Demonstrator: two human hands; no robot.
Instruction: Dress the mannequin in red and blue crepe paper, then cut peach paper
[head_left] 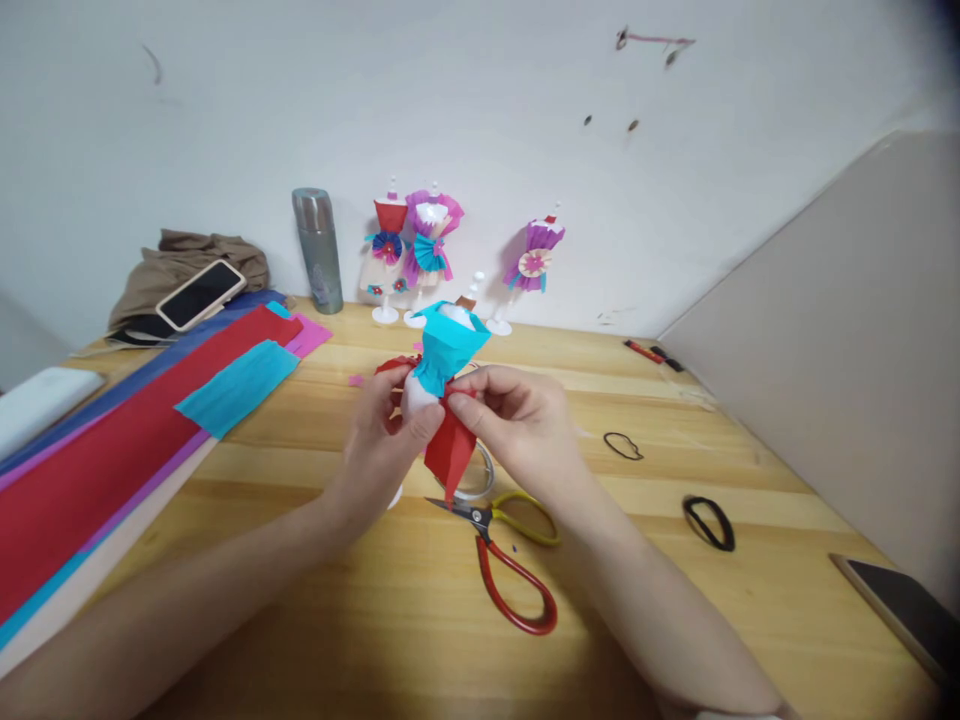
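Note:
A small white dress form [420,398] with a blue paper top [450,345] is held tilted above the table's middle. My left hand [390,425] is closed around its lower body, thumb on the white front. At the form's waist, my right hand [517,420] pinches red paper [452,445], which hangs down in front. More red paper shows behind my left fingers. Scissors [484,520] with one yellow and one red handle lie open beneath the hands, beside a partly hidden roll of tape [480,475].
Three dressed forms, one of them purple [544,240], stand by the wall beside a flask [317,250]. Coloured paper strips [127,440], a cloth and a phone [201,295] lie left; hair bands [709,523] and another phone [896,610] lie right.

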